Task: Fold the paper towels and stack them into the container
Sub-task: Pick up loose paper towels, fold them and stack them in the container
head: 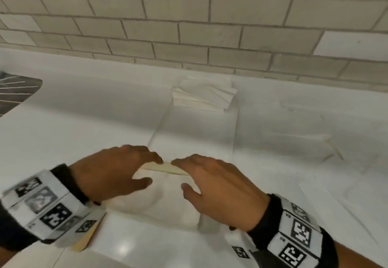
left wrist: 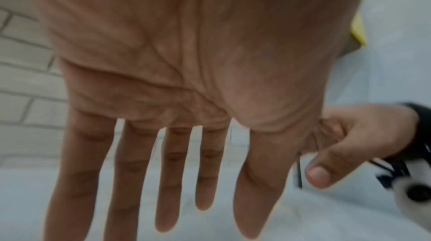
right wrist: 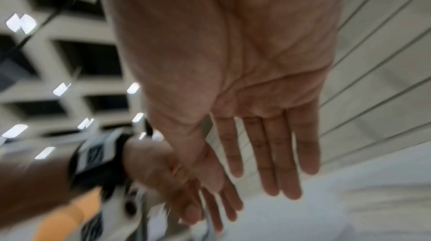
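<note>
A white paper towel point(head: 165, 196) lies folded on the white counter close to me. My left hand point(head: 154, 170) and right hand point(head: 179, 173) lie palm down over it, side by side, fingertips at its far folded edge. Both wrist views show straight, spread fingers point(left wrist: 205, 199) point(right wrist: 270, 186) that hold nothing. Farther back, a stack of folded towels point(head: 203, 95) sits near the tiled wall, at the far end of what looks like a long clear container point(head: 159, 125); its walls are hard to make out.
Flat white towel sheets point(head: 294, 133) lie spread on the counter to the right. A dark ribbed mat point(head: 16, 93) sits at the far left edge. A yellowish flat object point(head: 84, 242) pokes out under my left wrist. The grey tiled wall point(head: 189, 26) closes the back.
</note>
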`<state>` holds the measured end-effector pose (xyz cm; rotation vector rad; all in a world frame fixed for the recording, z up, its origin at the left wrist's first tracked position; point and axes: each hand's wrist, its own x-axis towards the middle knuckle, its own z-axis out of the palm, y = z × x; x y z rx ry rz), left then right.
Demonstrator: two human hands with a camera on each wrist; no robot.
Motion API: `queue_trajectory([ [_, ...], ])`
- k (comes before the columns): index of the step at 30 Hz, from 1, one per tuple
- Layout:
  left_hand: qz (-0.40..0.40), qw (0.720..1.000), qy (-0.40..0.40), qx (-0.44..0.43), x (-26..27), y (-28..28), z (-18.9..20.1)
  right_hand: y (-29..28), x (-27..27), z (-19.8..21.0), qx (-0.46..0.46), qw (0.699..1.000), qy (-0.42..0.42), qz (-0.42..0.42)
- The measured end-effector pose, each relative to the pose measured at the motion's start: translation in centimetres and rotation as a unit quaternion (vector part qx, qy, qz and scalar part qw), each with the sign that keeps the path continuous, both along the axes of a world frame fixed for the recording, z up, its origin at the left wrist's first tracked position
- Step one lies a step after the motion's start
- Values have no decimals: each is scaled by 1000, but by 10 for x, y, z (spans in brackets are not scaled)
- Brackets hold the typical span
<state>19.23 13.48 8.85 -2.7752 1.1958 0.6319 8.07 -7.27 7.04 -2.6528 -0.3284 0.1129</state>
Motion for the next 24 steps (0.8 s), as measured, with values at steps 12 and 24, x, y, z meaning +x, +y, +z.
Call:
queue_trajectory([
  [12,-199,966,80,-143,-114,-288,9,-254,-202,-91,-176,924,242,-240],
  [24,-305,946,11,-110,-190,-356,-111,-288,-231,-82,98,966,115,-209],
])
